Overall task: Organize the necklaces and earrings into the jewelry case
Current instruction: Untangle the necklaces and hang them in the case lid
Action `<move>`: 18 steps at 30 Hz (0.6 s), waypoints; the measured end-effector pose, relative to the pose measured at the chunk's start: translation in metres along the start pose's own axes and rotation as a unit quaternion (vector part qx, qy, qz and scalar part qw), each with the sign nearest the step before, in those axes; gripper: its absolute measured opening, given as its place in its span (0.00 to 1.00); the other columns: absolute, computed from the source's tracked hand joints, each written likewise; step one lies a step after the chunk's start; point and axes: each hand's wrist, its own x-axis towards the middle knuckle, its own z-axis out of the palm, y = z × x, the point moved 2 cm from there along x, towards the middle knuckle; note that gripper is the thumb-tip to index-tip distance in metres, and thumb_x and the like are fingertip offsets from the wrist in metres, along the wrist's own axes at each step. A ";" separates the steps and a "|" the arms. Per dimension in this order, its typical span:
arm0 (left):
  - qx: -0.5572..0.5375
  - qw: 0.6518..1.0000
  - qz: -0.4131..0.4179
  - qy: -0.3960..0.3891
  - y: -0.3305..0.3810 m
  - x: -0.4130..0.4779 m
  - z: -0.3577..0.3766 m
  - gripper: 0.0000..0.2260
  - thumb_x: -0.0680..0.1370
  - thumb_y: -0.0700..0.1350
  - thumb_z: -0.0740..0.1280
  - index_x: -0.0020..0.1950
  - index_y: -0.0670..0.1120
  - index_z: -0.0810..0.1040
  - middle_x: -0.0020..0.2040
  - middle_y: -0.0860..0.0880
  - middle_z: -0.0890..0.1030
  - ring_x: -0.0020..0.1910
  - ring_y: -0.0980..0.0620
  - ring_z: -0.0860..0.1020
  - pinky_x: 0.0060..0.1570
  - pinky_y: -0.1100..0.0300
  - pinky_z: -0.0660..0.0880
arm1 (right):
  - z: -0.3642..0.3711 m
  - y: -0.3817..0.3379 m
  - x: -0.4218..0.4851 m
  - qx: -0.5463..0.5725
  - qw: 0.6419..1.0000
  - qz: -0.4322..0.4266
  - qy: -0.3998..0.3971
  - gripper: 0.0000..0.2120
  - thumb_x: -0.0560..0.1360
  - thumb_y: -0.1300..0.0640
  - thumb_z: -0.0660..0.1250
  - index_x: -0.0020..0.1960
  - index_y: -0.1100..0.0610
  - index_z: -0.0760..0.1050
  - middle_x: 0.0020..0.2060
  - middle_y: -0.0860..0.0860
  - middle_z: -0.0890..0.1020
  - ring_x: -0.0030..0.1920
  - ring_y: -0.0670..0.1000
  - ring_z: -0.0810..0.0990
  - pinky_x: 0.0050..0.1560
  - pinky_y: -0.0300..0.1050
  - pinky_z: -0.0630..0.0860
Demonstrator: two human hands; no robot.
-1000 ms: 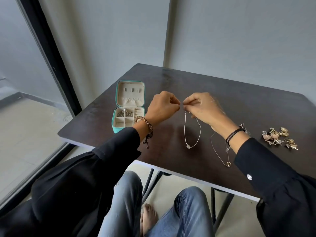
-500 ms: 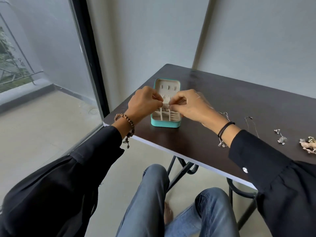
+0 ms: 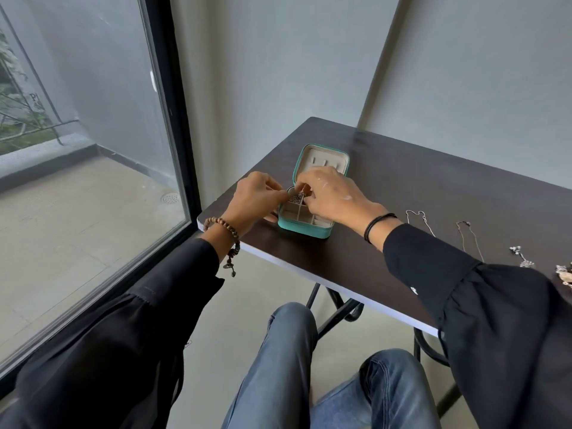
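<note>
A small teal jewelry case (image 3: 305, 226) stands open on the dark table (image 3: 402, 196), its cream lid (image 3: 322, 161) upright behind cream compartments. My left hand (image 3: 258, 198) and my right hand (image 3: 332, 195) meet over the case's back left compartment. Both pinch a thin silver necklace (image 3: 297, 197), whose chain bunches into that compartment. Two more thin chain necklaces, one silver necklace (image 3: 419, 219) and another chain necklace (image 3: 469, 238), lie on the table to the right. Dangling earrings (image 3: 523, 258) and a cluster of earrings (image 3: 565, 274) lie at the far right edge.
The table's near edge (image 3: 309, 269) has a white trim; its left corner sits close to a black-framed glass window (image 3: 173, 134). My knees in jeans (image 3: 284, 351) are below the table. A grey wall stands behind.
My hands carried the hanging silver necklace from mid-table leftwards to the case and lowered it into the back left compartment. My head turned left, so the earrings slid to the frame's right edge.
</note>
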 end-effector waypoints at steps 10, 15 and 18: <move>0.020 1.000 0.004 -0.008 0.001 0.009 -0.007 0.05 0.78 0.40 0.71 0.50 0.38 0.80 0.44 0.41 0.85 0.38 0.49 0.86 0.37 0.57 0.84 | 0.007 -0.006 0.004 -0.027 0.998 0.021 0.050 0.09 0.75 0.66 0.67 0.52 0.56 0.82 0.55 0.54 0.82 0.52 0.60 0.82 0.45 0.49 0.76; 0.078 0.996 0.025 0.020 0.002 0.007 -0.005 0.05 0.78 0.41 0.71 0.51 0.40 0.81 0.45 0.43 0.84 0.42 0.47 0.85 0.43 0.51 0.85 | 0.000 0.004 -0.004 0.056 0.993 0.059 0.082 0.09 0.76 0.61 0.67 0.51 0.51 0.83 0.51 0.50 0.84 0.52 0.56 0.82 0.47 0.48 0.78; 0.139 0.983 0.094 0.077 0.011 0.005 -0.002 0.06 0.77 0.42 0.70 0.53 0.44 0.84 0.48 0.48 0.84 0.49 0.48 0.83 0.53 0.49 0.81 | -0.011 0.013 -0.012 0.125 0.984 0.066 0.112 0.07 0.75 0.59 0.69 0.48 0.49 0.83 0.44 0.46 0.84 0.47 0.51 0.83 0.50 0.52 0.82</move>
